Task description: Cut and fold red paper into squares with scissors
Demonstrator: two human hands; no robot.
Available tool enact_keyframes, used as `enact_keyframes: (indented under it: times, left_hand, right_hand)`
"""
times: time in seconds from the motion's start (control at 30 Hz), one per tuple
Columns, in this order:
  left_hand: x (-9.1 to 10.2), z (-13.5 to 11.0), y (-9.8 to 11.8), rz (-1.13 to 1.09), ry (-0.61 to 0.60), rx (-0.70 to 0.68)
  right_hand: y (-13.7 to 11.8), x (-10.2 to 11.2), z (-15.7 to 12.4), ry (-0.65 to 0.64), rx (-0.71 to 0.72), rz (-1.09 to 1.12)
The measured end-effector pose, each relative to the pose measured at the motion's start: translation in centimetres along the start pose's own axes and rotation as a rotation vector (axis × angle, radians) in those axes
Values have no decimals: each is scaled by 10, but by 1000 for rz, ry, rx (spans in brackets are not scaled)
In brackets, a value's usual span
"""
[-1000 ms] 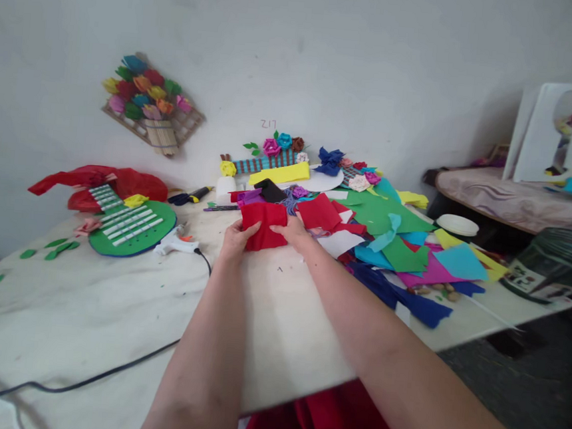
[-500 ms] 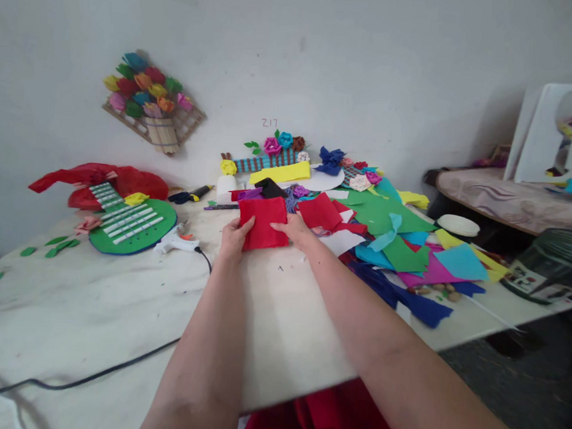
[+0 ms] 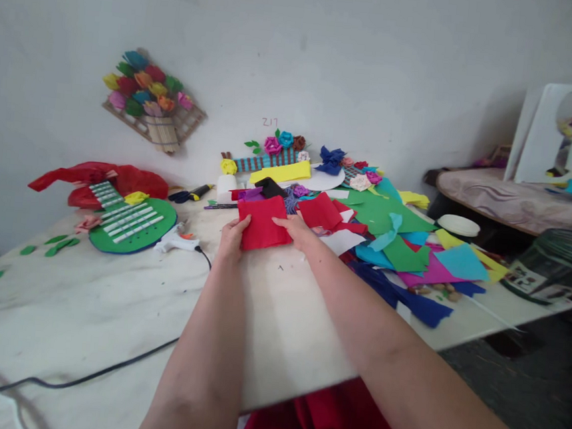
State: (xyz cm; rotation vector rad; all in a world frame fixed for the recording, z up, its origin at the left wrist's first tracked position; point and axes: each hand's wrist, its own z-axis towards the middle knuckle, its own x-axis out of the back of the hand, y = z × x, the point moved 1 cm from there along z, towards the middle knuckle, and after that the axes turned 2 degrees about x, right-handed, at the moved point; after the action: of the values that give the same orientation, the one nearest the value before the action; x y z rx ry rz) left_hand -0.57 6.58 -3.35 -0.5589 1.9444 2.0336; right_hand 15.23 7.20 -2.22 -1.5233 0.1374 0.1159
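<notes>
Between my two hands is a red square of crepe paper, just above or on the table. My left hand grips its left edge, thumb on top and the other fingers out of sight underneath. On the opposite edge my right hand pinches the paper the same way. Behind it lie purple and black scraps, and more red paper pieces are to the right. A white glue gun with an orange trigger rests left of my left hand.
A green guitar-shaped craft lies at left. Cables cross the table's near left. Coloured paper is heaped at right, beside a glass jar near the edge. Yellow-black scissors lie at the back.
The red paper's right lower corner has shifted slightly outward, and it looks a bit flatter. Both hands keep their hold in nearly the same place.
</notes>
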Motion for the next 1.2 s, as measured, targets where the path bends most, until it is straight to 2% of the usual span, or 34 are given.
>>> enact_keyframes:
  times: [0.23, 0.37, 0.53, 0.77, 1.0, 1.2]
  left_hand:
    - [2, 5, -4, 44, 38, 40]
    - [1, 7, -4, 28, 67, 68]
    - [-2, 5, -2, -26, 46, 170]
    - [-6, 2, 2, -42, 59, 182]
    - [-2, 5, 0, -3, 63, 168]
    - [2, 5, -3, 81, -24, 14]
  right_hand:
    - [-1, -2, 0, 87, -145, 167]
    - [-1, -3, 1, 60, -213, 217]
    - [3, -2, 5, 11, -228, 192]
    - [4, -2, 5, 29, -221, 209]
    - [1, -1, 2, 73, -190, 187]
    - [7, 0, 7, 39, 5, -4]
